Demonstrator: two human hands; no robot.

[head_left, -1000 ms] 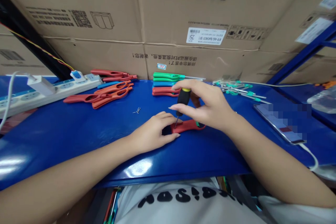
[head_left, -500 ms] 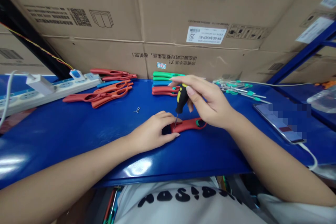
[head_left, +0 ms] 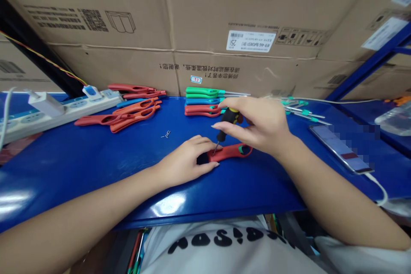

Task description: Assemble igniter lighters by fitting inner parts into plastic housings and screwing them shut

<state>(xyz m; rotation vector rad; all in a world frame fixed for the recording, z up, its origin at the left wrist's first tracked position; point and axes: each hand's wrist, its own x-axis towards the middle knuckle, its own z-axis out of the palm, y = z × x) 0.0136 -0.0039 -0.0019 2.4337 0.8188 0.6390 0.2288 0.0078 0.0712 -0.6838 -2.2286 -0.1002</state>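
My left hand (head_left: 189, 160) lies low on the blue table, thumb and fingers closed around the left end of a red plastic handle (head_left: 229, 152). A teal piece shows in the opening at the handle's right end. Above it, my right hand (head_left: 261, 124) grips a black and yellow screwdriver (head_left: 228, 122). The tool is tilted, its thin shaft running down onto the handle between my left thumb and fingers. Whether a screw sits under the tip is too small to tell. A few small screws (head_left: 167, 134) lie on the table beyond my left hand.
Red, orange and blue handles (head_left: 136, 115) lie at the back left beside a white power strip (head_left: 77, 105). Green, blue and red handles (head_left: 201, 102) are stacked behind the screwdriver. Metal rods with teal parts (head_left: 303, 111) and a phone (head_left: 340, 150) lie right. A cardboard box (head_left: 135, 62) stands behind.
My right hand has turned around the screwdriver, its thumb now lower on the near side. The screwdriver leans a little more to the right. My left hand and the red handle stay put.
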